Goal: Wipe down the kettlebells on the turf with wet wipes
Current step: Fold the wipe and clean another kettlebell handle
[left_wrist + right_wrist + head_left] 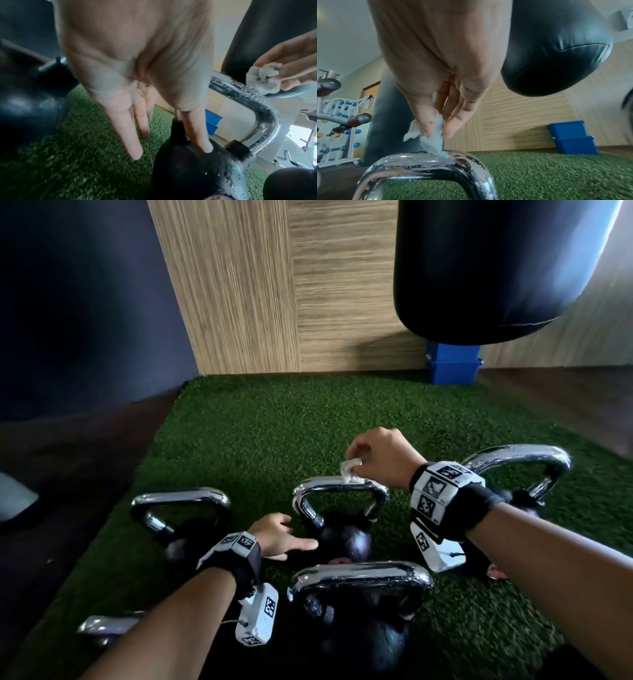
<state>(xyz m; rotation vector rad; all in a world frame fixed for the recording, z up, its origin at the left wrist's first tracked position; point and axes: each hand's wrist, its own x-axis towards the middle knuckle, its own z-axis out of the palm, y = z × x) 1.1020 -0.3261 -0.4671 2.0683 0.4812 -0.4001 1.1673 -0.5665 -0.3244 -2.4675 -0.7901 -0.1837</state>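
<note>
The right hand [383,455] pinches a crumpled white wipe [350,470] between the thumb and the fingertips, and the wipe touches the top bar of the chrome handle [339,486] of the middle kettlebell [342,541]. In the right wrist view the wipe [430,139] hangs from the fingers [453,127] onto the handle [423,163], which is covered with small water drops. The left hand [277,537] is low beside the same kettlebell, with straight, relaxed fingers that hold nothing; the thumb points to the black body and, in the left wrist view, its tip [205,146] rests on the black ball [185,173], while the other fingers [132,142] hang over the turf [77,148]. Both wrists carry black bands with white marked boxes. The kettlebells stand on the green turf [274,422]: one to the left [181,518], one nearer to the camera [363,604], and one to the right [520,470], partly behind the right wrist. A further chrome handle [106,628] shows at the lower left edge. A black punching bag [496,268] hangs above the far right corner of the turf, and a blue box [452,368] stands under it against the wooden wall [274,285].
</note>
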